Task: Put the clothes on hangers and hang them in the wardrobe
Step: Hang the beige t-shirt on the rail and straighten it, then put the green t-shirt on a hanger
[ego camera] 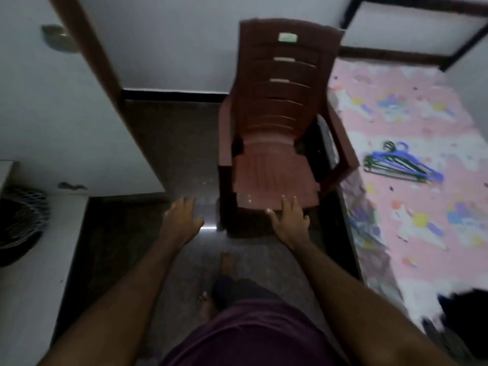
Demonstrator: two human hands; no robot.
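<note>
Head view: both hands, left (182,220) and right (289,220), spread and empty at centre frame, should turn to the hangers (401,165) on the bed (422,223) at right.

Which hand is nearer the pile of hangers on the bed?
Right. The right hand is at the chair's front edge, left of the hangers; the left hand is farther left, over the floor.

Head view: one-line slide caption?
Open hands reach toward brown plastic chair; blue and green hangers lie on pink bedsheet.
</note>
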